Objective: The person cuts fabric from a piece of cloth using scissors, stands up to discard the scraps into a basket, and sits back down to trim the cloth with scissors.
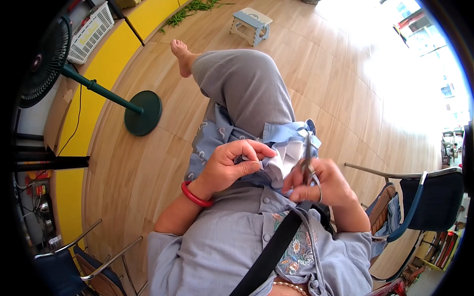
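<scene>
Light blue and white fabric point(284, 155) lies across my lap over the grey trousers. My left hand point(234, 163), with a red bangle on its wrist, pinches an edge of this fabric between thumb and fingers. On the right of the cloth, my right hand point(321, 182) is closed around metal scissors point(308, 153), whose blades point away from me beside the fabric. That hand is slightly blurred, and whether the blades touch the cloth cannot be made out. A blue patterned part of the fabric point(206, 143) hangs over my left thigh.
A green standing fan point(143, 112) is at the left by yellow cabinets point(106, 74). A small folding stool point(252, 24) stands ahead near green vegetables point(190, 14). Dark chairs are at the right point(429, 197) and lower left point(59, 271). A white basket point(91, 34) sits upper left.
</scene>
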`<state>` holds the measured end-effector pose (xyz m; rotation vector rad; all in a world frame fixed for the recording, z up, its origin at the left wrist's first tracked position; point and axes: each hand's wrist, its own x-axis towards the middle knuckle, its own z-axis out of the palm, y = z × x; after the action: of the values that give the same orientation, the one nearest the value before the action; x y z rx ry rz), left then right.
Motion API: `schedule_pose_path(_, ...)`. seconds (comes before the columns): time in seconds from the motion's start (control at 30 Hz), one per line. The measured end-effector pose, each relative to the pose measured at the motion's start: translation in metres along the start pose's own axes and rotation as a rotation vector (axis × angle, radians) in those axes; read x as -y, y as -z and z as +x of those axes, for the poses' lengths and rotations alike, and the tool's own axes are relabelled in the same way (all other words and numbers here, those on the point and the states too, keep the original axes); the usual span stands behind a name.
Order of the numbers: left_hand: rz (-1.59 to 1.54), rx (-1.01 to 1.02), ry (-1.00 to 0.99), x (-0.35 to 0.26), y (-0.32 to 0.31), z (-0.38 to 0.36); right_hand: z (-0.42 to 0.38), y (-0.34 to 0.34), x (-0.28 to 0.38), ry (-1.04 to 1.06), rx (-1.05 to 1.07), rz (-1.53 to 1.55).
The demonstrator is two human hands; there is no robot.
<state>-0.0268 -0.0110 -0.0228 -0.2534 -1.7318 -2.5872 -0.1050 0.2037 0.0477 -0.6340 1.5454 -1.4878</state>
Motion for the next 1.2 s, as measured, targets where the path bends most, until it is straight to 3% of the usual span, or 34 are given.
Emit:
schedule_pose_path(0.17,0.01,0.048,0.044,-0.001,-0.002,0.002,0.032,0.019,0.008,0.103,-0.21,-0.371)
schedule_pose_path(0.3,0.078,0.06,0.087,-0.004,0.0,0.0,0.054,0.029,-0.004,-0.037,0.021,-0.282)
schedule_pose_path(0.43,0.049,0.007,0.006,-0.003,-0.002,0.001,0.05,0.03,-0.006,-0.07,-0.008,-0.305)
schedule_pose_path(0.6,-0.001,-0.048,-0.014,0.001,0.0,0.001,0.041,0.035,-0.005,-0.06,-0.116,-0.119)
schedule_pose_path(0.7,0.191,-0.053,-0.095,0.005,0.006,0.001,0.039,0.033,-0.005,-0.07,-0.164,-0.068)
schedule_pose_path(0.8,0.328,-0.063,-0.06,0.003,0.008,-0.001,0.037,0.033,-0.007,-0.036,-0.179,-0.057)
schedule_pose_path(0.97,0.128,-0.096,0.148,-0.003,0.001,-0.003,0.037,0.024,-0.008,-0.051,-0.186,0.026)
schedule_pose_path(1.1,0.147,-0.046,0.073,0.008,0.002,-0.002,0.04,0.019,-0.013,-0.073,-0.151,0.046)
schedule_pose_path(1.2,0.12,-0.057,0.181,0.004,0.001,-0.003,0.039,0.018,-0.015,-0.078,-0.127,0.029)
